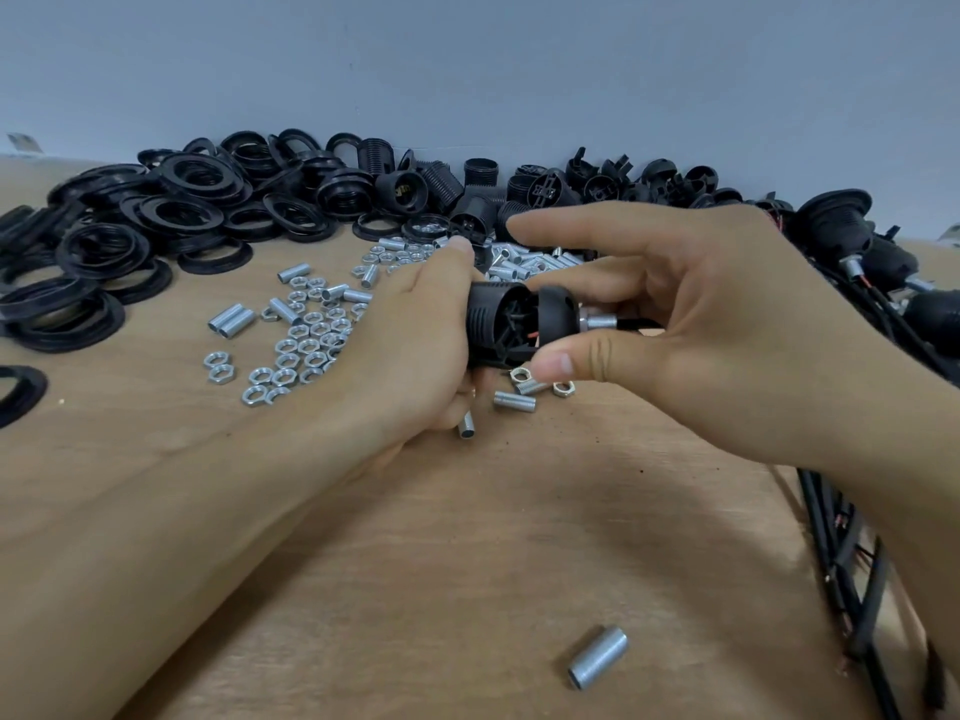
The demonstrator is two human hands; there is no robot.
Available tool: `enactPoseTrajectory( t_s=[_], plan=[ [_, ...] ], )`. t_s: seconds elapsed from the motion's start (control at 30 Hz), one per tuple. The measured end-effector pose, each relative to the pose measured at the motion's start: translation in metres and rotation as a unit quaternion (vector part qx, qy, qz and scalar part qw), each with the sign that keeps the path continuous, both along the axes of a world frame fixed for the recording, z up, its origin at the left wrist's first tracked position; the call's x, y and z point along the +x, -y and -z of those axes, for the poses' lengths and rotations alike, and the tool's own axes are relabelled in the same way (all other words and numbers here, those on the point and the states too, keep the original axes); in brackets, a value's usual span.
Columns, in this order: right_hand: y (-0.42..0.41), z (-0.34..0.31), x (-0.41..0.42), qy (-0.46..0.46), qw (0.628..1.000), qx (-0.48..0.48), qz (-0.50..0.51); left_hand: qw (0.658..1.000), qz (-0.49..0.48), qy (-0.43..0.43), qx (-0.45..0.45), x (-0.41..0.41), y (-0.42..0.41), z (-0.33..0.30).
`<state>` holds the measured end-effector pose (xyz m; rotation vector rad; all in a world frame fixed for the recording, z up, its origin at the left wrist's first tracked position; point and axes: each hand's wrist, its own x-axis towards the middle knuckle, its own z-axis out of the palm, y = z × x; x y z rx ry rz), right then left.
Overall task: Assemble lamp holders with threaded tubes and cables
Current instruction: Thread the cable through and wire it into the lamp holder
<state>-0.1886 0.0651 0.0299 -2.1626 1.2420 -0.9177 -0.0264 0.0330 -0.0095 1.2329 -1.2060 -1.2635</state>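
My left hand (426, 335) grips the ribbed black lamp holder body (493, 317) from the left. Close against that body sits the black cap (558, 317), held by my right hand (691, 314) with the thumb below and the fingers behind; the index finger points left above it. A gap between the two parts shows red wire. From the cap's right side a short threaded metal tube (602, 321) with a nut sticks out, and a black cable (641, 324) runs on into my right palm. A second threaded tube (466, 426) pokes out under my left hand's fingers.
Loose nuts (306, 345) and threaded tubes (231, 320) are scattered on the wooden table (467, 537). Black rings (171, 215) and holder parts (545, 189) pile up along the far wall. Assembled holders with cables (852, 241) lie at the right edge. One tube (597, 657) lies near me.
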Motion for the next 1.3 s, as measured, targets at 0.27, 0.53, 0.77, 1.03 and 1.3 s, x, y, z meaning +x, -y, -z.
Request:
enactPoseTrajectory(
  t_s=[0.27,0.53,0.77,1.03,1.3],
  plan=[
    [0.001,-0.002,-0.004,0.012,0.999,0.032,-0.014,0.993,0.101,-0.009,0.059,0.003,-0.002,-0.005],
    [0.003,0.004,0.000,-0.011,0.999,0.044,-0.015,0.997,0.049,0.013,0.050,0.001,-0.001,0.000],
    [0.003,0.002,-0.002,-0.060,0.997,0.049,-0.024,0.997,0.016,0.079,0.007,0.001,0.003,0.006],
    [0.003,0.003,0.003,-0.075,0.997,-0.022,0.002,0.982,-0.054,0.133,-0.119,0.003,0.003,0.010],
    [0.003,0.001,-0.001,-0.013,0.999,-0.026,-0.029,0.983,-0.035,0.101,-0.148,0.003,0.001,0.004]
  ],
)
